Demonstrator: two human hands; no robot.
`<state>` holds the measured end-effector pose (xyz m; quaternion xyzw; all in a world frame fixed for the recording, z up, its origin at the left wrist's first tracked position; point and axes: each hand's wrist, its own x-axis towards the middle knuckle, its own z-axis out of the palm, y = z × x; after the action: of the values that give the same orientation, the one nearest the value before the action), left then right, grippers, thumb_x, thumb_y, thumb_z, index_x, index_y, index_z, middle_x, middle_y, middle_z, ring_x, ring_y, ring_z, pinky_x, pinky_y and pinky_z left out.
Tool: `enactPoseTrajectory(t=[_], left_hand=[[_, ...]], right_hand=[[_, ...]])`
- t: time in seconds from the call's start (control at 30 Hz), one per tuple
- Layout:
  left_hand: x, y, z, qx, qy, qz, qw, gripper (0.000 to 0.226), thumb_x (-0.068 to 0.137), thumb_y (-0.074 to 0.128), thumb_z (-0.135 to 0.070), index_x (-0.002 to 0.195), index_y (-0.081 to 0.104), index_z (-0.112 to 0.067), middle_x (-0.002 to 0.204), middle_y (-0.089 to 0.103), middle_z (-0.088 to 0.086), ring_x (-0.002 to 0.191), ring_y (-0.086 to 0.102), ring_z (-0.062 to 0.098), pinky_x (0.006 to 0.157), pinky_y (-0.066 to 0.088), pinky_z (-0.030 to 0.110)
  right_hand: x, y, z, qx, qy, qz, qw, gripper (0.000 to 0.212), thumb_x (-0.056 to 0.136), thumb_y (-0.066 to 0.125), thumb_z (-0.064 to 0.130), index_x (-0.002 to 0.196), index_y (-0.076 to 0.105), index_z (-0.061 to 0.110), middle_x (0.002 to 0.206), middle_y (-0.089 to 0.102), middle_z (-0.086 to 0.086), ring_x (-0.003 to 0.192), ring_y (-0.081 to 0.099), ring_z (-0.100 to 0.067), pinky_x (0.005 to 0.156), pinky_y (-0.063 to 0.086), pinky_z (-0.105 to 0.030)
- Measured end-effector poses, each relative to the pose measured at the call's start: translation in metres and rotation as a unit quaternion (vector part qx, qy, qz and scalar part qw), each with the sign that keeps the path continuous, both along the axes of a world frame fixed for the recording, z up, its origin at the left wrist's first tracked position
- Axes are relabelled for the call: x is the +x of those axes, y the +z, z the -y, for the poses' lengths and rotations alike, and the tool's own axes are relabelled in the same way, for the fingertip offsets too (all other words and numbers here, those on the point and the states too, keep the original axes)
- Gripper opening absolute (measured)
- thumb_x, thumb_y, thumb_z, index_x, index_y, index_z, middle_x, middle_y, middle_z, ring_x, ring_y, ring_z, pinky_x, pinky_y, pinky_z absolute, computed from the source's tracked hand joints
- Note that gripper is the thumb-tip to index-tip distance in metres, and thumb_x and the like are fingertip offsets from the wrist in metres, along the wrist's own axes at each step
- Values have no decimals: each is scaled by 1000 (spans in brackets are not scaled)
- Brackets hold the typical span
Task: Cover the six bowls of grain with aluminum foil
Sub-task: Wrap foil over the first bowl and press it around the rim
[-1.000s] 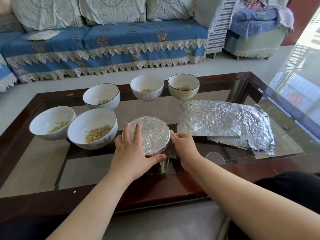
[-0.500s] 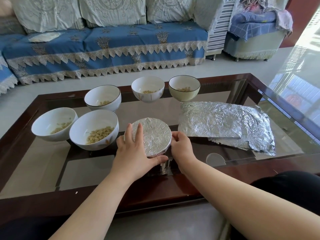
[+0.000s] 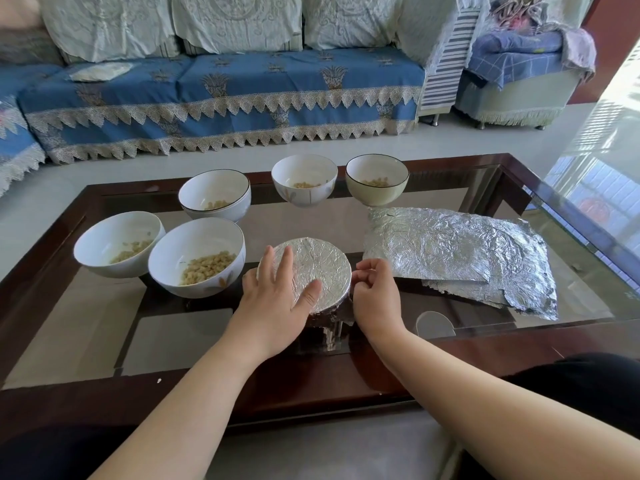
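A bowl wrapped in foil point(image 3: 317, 268) stands near the front edge of the glass table. My left hand point(image 3: 277, 299) lies flat on its foil top and left rim, fingers straight. My right hand point(image 3: 375, 292) is at the bowl's right side, fingers curled against the foil edge there. Several uncovered white bowls hold grain: one point(image 3: 197, 259) just left of the wrapped bowl, one point(image 3: 119, 242) further left, one point(image 3: 214, 197) behind them, one point(image 3: 304, 181) and a cream one point(image 3: 377, 181) at the back. A stack of crinkled foil sheets point(image 3: 457, 251) lies to the right.
The glass table point(image 3: 588, 317) has a dark wooden frame. A blue-covered sofa point(image 3: 221, 98) stands behind it across a strip of white floor, and a footstool point(image 3: 512, 95) piled with cloths stands at the back right.
My left hand has slid further onto the foil top. My right hand has lifted slightly and its fingers have curled at the right rim. The bowls and foil stack have not moved.
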<state>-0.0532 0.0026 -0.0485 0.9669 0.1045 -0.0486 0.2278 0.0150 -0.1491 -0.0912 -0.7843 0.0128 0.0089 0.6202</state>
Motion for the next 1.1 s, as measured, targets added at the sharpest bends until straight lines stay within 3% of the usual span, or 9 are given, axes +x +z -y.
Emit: enactPoseTrajectory(t=[0.2, 0.43, 0.53, 0.6, 0.67, 0.73, 0.8, 0.97, 1.1], left_hand=[[0, 2, 4, 47, 4, -15, 999, 89, 92, 29, -70, 157, -12, -25, 164, -20, 4, 149, -5, 35, 120, 6, 47], [-19, 22, 14, 153, 9, -49, 987, 120, 57, 1, -87, 155, -20, -21, 161, -5, 13, 144, 19, 36, 116, 24, 42], [-27, 24, 11, 163, 4, -37, 986, 121, 56, 1, -88, 154, -19, -20, 156, 9, 12, 141, 29, 31, 111, 34, 39], [-28, 22, 5, 181, 10, -15, 983, 121, 60, 0, -91, 155, -17, -19, 152, 17, 10, 141, 29, 30, 110, 35, 39], [-26, 16, 0, 208, 8, 4, 978, 125, 58, -8, -96, 156, -15, -19, 158, 9, 12, 147, 14, 34, 117, 24, 41], [-20, 9, -4, 176, -15, 4, 984, 133, 47, -11, -99, 155, -18, -22, 163, -15, 7, 151, -9, 32, 122, 7, 43], [-14, 1, -6, 75, -25, 7, 997, 139, 41, -7, -105, 156, -15, -26, 163, -22, 1, 150, -18, 24, 122, 0, 44], [-9, -9, -5, -2, -3, 39, 999, 143, 43, 12, -108, 158, -6, -24, 165, -13, 0, 151, -11, 21, 122, 3, 42], [-11, -1, -1, -47, 17, 33, 998, 138, 46, 42, -93, 158, -5, -26, 164, -14, -6, 151, -4, 24, 120, 7, 39]], right_hand=[[-17, -2, 4, -13, 24, 18, 999, 11, 101, 42, 19, 103, 53, 20, 83, 62, 11, 75, 58, -9, 75, 46, -34], [-24, -10, 5, -20, 92, 68, 993, 26, 105, 34, 29, 120, 54, 22, 107, 62, 14, 104, 57, -5, 84, 40, -18], [-17, -11, 5, -31, 92, 103, 990, 30, 105, 32, 28, 121, 57, 23, 111, 57, 17, 115, 52, -7, 93, 35, -11], [-16, -11, 3, -35, 91, 110, 989, 32, 106, 31, 26, 122, 59, 22, 108, 54, 24, 116, 49, -8, 94, 33, -10], [-16, -13, 2, -25, 89, 103, 990, 34, 106, 31, 28, 124, 59, 23, 109, 57, 21, 115, 52, -7, 97, 37, -18], [-18, -14, 2, -11, 87, 93, 992, 31, 106, 31, 31, 122, 58, 28, 112, 62, 16, 112, 55, 0, 95, 40, -18], [-20, -14, 3, -1, 89, 76, 993, 24, 105, 33, 31, 117, 54, 31, 106, 62, 20, 101, 55, 11, 85, 39, -9], [-21, -14, 4, 14, 90, 65, 994, 18, 105, 36, 25, 109, 53, 26, 99, 63, 18, 92, 56, 11, 76, 39, -6], [-21, -12, 4, 31, 90, 49, 994, 17, 105, 38, 21, 103, 53, 29, 98, 64, 16, 87, 56, 13, 74, 38, -4]])
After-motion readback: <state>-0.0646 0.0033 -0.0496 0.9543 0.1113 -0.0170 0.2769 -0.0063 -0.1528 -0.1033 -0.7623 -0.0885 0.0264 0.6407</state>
